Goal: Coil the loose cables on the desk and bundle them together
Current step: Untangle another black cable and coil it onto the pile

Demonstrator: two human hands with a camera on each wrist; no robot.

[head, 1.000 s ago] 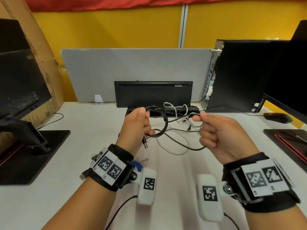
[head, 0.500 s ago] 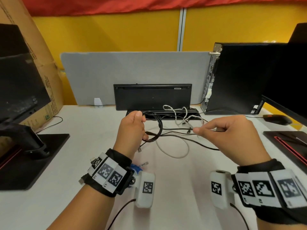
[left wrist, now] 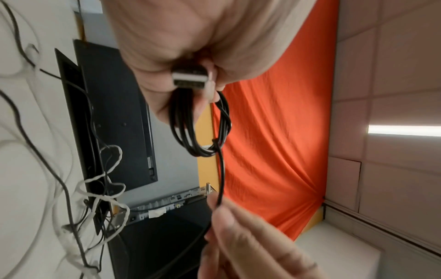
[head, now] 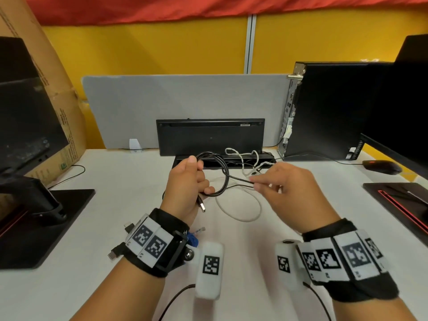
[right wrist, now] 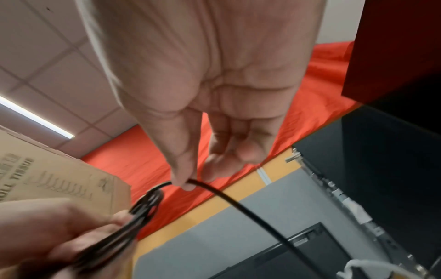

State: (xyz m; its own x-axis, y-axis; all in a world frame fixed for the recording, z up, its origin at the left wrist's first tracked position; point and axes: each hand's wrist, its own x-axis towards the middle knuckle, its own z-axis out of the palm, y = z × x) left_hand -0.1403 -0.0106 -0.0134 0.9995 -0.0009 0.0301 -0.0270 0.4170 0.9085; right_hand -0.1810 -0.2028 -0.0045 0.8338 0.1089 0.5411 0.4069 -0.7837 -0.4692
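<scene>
My left hand (head: 196, 174) grips a coil of black cable (head: 223, 181) a little above the white desk (head: 115, 205). The cable's USB plug (head: 202, 206) hangs out below the fist. The left wrist view shows the plug (left wrist: 189, 79) and several loops of the coil (left wrist: 200, 132) under the fingers. My right hand (head: 253, 183) pinches the free black strand between thumb and forefinger, just right of the coil; the right wrist view shows that strand (right wrist: 238, 203) running on past the pinch. A white cable (head: 243, 212) lies looped on the desk beneath both hands.
A braided white cable (head: 250, 158) tangles over the black cable slot (head: 222, 161). A keyboard (head: 209, 135) stands against the grey divider. A PC tower (head: 324, 107) and a mouse (head: 382, 166) are at right. A monitor stand (head: 34, 216) and a cardboard box (head: 58, 100) are at left.
My right hand went from a fist to a thumb-and-forefinger pinch and moved left along the black strand toward the coil. The left hand kept its grip on the coil.
</scene>
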